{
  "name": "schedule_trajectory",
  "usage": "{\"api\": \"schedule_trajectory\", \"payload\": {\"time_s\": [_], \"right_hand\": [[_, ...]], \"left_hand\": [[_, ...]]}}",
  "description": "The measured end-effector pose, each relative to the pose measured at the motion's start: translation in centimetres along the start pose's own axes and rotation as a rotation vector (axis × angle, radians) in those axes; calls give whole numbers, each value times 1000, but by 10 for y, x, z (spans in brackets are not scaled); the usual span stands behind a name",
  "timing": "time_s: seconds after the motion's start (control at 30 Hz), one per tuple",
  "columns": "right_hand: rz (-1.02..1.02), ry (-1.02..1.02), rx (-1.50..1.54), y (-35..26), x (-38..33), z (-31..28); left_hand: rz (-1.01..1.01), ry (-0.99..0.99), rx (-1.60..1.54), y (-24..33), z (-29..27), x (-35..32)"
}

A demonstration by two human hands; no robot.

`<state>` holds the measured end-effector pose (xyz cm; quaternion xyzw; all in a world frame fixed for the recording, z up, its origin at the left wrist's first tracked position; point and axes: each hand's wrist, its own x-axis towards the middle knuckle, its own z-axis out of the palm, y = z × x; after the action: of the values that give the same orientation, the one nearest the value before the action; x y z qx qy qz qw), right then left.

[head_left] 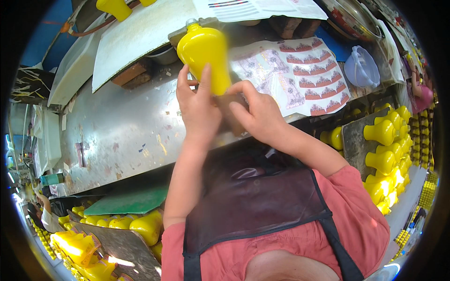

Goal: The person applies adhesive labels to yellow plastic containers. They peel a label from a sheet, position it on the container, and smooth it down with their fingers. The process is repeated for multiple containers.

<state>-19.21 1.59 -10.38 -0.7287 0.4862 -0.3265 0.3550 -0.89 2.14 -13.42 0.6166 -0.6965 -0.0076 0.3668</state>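
A glossy yellow vase [202, 49] lies over the metal table, its narrow neck pointing away from me and resting by a grey block [212, 22]. My left hand [200, 105] holds its near left side, fingertips against the yellow surface. Close to the vase's near right end, my right hand [255, 110] has thumb and forefinger bent together. A blurred brownish shape shows below those fingers; whether it is held I cannot make out. To the right lies a sheet of printed decals [311, 77] with red-brown curved bands and pale purple patterns.
The metal table [126, 136] carries small scraps. A lilac plastic basket [361, 68] stands at the right. Boards with several yellow vases [382, 161] flank me; more vases [147, 227] sit at lower left beside a green board [126, 201]. Printed paper [262, 8] lies at the back.
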Motion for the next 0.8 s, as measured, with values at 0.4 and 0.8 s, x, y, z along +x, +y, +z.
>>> {"api": "schedule_trajectory", "payload": {"time_s": [0.4, 0.8], "right_hand": [[17, 10, -79, -5, 2, 2], [-162, -43, -252, -6, 42, -23]], "left_hand": [[-184, -87, -134, 4, 2, -1], [-183, -129, -176, 5, -1, -2]]}}
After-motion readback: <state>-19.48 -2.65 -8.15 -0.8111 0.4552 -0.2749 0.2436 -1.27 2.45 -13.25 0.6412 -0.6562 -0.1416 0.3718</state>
